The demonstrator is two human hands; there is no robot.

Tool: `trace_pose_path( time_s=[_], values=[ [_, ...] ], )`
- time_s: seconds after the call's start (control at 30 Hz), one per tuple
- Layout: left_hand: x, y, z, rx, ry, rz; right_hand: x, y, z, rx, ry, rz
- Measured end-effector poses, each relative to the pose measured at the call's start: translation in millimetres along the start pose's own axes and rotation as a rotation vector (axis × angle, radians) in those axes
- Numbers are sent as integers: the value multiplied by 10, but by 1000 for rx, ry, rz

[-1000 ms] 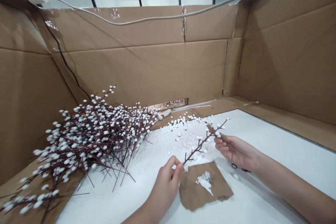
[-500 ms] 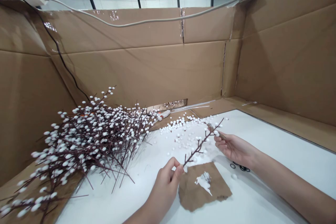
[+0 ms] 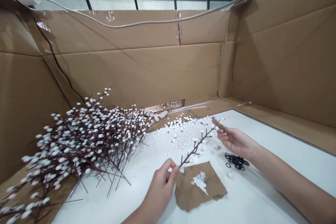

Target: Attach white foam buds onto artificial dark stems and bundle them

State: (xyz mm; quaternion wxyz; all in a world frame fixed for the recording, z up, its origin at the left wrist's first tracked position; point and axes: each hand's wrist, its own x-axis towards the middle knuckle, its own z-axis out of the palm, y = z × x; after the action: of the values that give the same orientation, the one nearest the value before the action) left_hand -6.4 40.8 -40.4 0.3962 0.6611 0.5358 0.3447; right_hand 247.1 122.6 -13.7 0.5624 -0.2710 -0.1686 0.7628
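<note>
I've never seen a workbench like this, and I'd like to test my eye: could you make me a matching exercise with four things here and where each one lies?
Things:
1. Black rubber rings
2. Torn cardboard scrap
3. Heap of white-budded branches
4. Loose white beads

Places:
A. Far left, partly on the white surface
B. Scattered beyond the budded twig
C. Below the right hand
D. Beside the left hand

Pairs: 1-C, 2-D, 3-A, 4-B

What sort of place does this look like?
Likely a makeshift craft bench indoors: a white tabletop boxed in by tall brown corrugated cardboard walls, with a heap of artificial dark-stemmed branches tipped with white buds, loose white foam balls and small black rubber rings.
</note>
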Motion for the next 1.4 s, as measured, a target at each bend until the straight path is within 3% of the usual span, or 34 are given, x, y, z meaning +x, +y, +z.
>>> trace_pose_path(
  time_s=[1.4],
  values=[
    [23, -33, -11, 71, 56, -17, -18, 23, 34, -28, 29, 0]
  ],
)
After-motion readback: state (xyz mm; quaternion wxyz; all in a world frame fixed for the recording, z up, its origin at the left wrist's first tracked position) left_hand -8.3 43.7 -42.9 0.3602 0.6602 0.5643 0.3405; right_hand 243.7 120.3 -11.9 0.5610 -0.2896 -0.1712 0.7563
